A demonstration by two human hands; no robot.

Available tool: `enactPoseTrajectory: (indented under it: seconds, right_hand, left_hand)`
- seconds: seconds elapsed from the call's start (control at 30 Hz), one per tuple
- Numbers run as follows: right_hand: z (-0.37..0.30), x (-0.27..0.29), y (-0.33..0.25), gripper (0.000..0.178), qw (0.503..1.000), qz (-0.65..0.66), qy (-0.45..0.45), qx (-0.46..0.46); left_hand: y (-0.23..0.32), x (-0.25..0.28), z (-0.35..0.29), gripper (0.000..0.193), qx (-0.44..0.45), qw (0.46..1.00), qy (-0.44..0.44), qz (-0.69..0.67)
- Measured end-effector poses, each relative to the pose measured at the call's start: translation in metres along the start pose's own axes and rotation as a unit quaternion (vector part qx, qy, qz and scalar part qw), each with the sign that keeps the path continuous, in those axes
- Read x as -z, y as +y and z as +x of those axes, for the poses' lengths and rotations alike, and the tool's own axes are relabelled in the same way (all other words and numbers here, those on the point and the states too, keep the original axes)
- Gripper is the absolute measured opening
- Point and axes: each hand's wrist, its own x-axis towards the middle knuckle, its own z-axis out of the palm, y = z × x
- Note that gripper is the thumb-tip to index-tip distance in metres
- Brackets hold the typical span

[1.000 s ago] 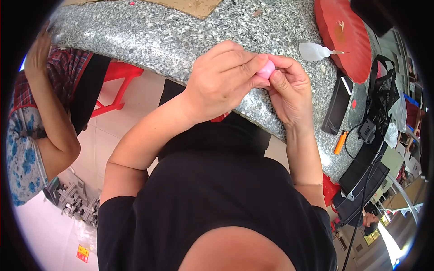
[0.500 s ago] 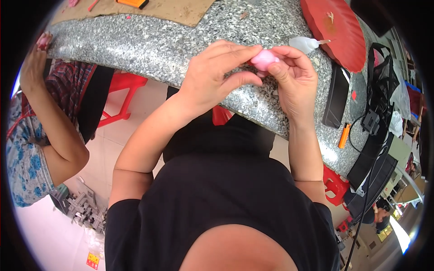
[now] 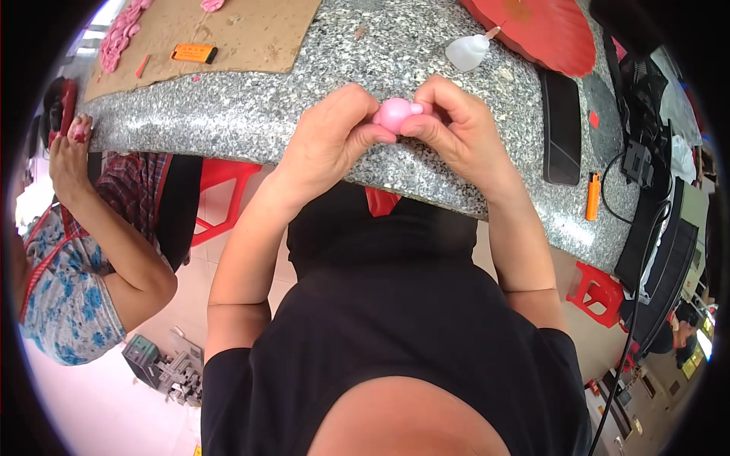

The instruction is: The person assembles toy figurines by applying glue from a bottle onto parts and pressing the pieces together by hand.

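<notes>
A small, rounded pink piece [image 3: 397, 115] with a knob on its right side sits between my two hands, over the table's near edge; its exact kind I cannot make out. My left hand [image 3: 333, 131] pinches its left side between thumb and curled fingers. On the other side, the thumb and forefinger of my right hand [image 3: 458, 131] close on it by the knob. Beyond my right hand, a translucent white squeeze bottle [image 3: 467, 52] with a narrow tip lies on the speckled grey stone table [image 3: 365, 62].
A red scalloped tray [image 3: 544, 34] lies at the far right, above a black phone [image 3: 562, 129] and an orange lighter [image 3: 592, 196]. Cardboard [image 3: 251, 30] at the far left bears pink pieces [image 3: 122, 34] and an orange cutter [image 3: 194, 52]. At the left, a co-worker's hand [image 3: 70, 163] holds something pink.
Both my hands have shifted left and slightly down in view with the pink piece. My left fingers, stretched out before, are now curled and pinch its side. The whole view has shifted too.
</notes>
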Motion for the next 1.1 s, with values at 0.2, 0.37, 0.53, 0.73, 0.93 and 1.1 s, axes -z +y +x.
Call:
enactPoseTrajectory:
  seconds: [0.2,0.37,0.53,0.73,0.93,1.1]
  right_hand:
    - [0.001,-0.006,-0.002,0.030,0.999,-0.039,0.018,0.015]
    - [0.002,-0.011,-0.002,0.032,0.999,0.017,0.039,-0.007]
    - [0.002,-0.020,-0.001,0.033,0.995,0.079,0.060,-0.028]
    - [0.002,-0.023,0.002,0.032,0.990,0.107,0.078,-0.046]
    - [0.002,-0.024,0.003,0.032,0.993,0.077,0.085,-0.036]
    - [0.002,-0.024,0.003,0.032,0.993,0.075,0.081,-0.035]
  left_hand:
    - [0.003,0.007,0.001,0.024,0.105,0.990,-0.057,-0.071]
    - [0.003,0.006,0.002,0.025,0.135,0.981,-0.059,-0.129]
    - [-0.001,0.009,0.007,0.027,0.144,0.973,-0.068,-0.169]
    - [0.000,0.006,0.010,0.026,0.153,0.971,-0.060,-0.172]
    - [-0.003,0.005,0.009,0.025,0.158,0.973,-0.049,-0.162]
    - [-0.001,0.005,0.009,0.024,0.156,0.975,-0.046,-0.151]
